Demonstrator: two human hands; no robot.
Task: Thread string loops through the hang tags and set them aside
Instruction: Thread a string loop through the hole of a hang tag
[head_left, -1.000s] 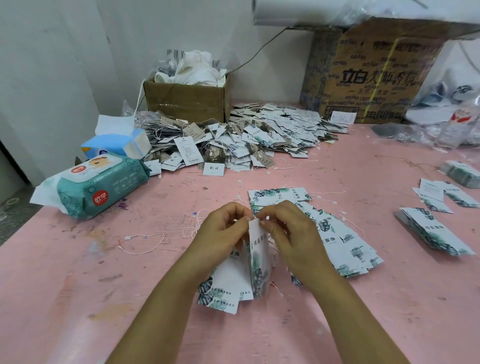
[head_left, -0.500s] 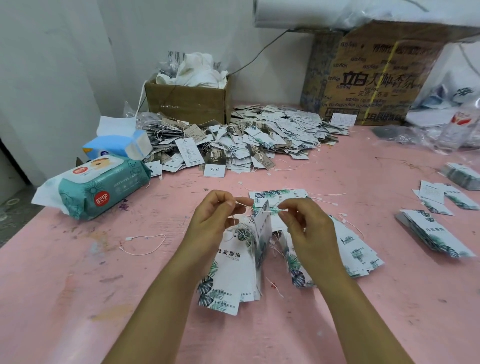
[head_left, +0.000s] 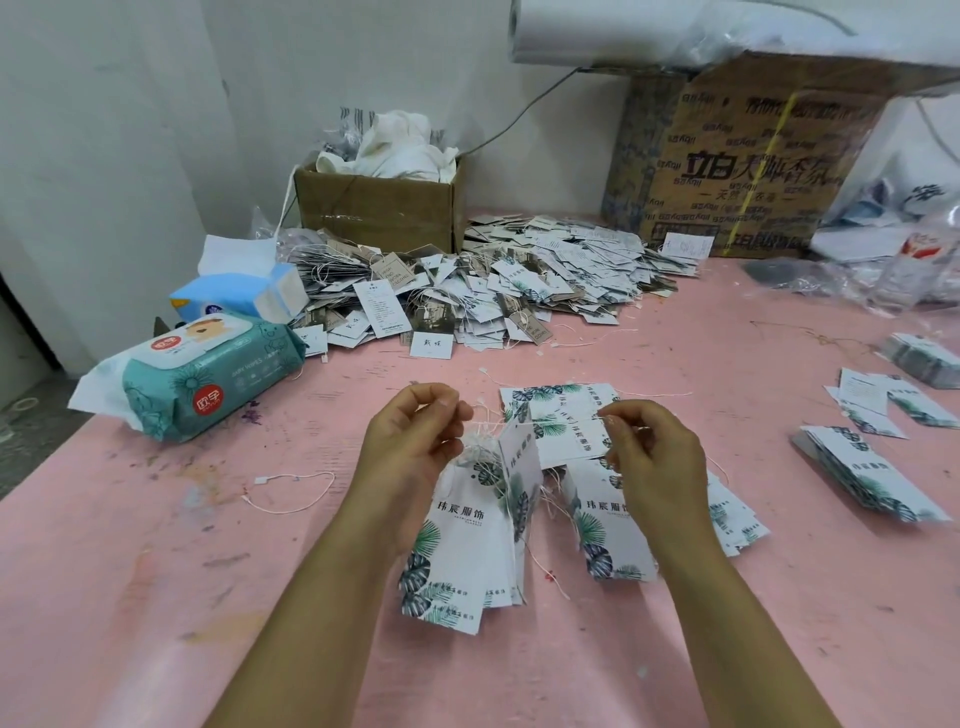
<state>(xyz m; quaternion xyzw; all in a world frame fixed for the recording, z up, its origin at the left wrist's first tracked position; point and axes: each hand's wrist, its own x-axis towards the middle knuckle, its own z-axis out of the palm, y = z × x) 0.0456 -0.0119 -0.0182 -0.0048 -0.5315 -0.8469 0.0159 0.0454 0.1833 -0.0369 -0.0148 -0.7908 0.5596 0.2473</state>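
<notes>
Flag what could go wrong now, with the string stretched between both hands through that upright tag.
1. The string is thin and only pinched at its ends; if the right hand slips, it may pull back out of the upright tag.
2. Loose strings dangle among the bundle of tags under the left hand; the new loop could snag in them.
</notes>
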